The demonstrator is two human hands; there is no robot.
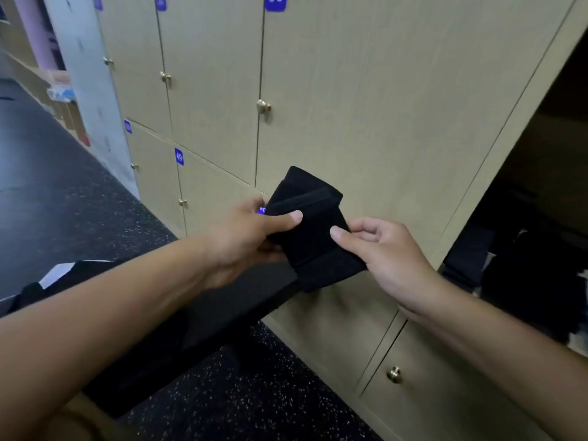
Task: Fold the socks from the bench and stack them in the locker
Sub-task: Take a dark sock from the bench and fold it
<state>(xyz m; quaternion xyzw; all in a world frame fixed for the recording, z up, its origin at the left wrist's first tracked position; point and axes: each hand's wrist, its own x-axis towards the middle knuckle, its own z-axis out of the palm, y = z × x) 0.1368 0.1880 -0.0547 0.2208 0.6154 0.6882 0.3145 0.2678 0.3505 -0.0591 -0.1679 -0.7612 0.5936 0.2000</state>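
A folded black sock (310,218) is held in the air in front of the lockers, above the end of the black bench (203,316). My left hand (251,237) grips its left side, thumb on top. My right hand (385,253) pinches its right edge between thumb and fingers. At the far right an open locker (541,173) shows a dark inside with dark folded fabric (521,275) stacked in it. More dark cloth and a white piece (59,272) lie on the bench at the left.
Beige locker doors (350,90) with brass knobs and blue number tags fill the wall ahead. Under the bench is black speckled floor (238,399). A white pillar (86,74) and boxes stand far left.
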